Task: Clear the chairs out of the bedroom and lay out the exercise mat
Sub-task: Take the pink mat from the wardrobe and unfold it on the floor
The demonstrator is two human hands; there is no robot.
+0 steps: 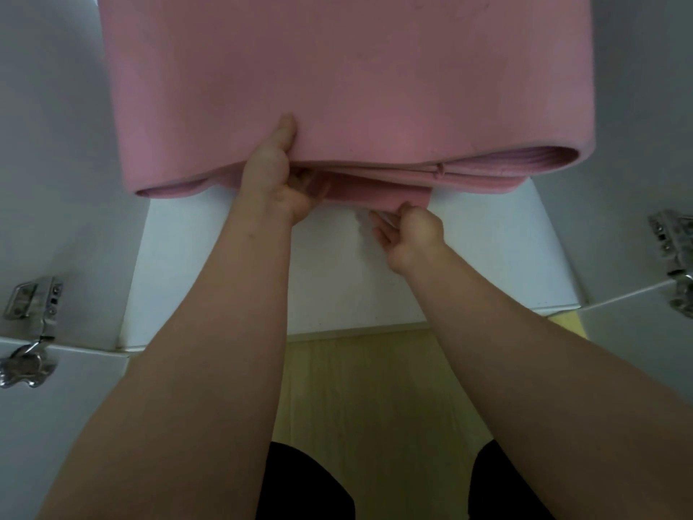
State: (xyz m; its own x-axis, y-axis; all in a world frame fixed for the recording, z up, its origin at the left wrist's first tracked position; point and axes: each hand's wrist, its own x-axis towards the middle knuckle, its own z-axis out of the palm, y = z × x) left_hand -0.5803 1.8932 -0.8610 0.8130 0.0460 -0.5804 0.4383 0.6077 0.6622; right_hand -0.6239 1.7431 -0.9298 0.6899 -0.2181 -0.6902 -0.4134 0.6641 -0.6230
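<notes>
White cabinet shelf sitting between grey inner walls; doors standing open, metal left hinge and right hinge showing. Pale yellow wood floor lying below, light falling soft

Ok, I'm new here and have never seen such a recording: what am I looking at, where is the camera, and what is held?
No machine here: the two grips are a person's bare hands. The one picture comes from a wide-angle camera worn on the head, looking down, so the arms reach in from below. The left grip holds the edge of a folded pink mat, thumb on top. The right grip seems to pinch a lower layer of it. The mat is inside a white cupboard, over its shelf; a metal hinge shows on each side. Below is yellowish floor.
</notes>
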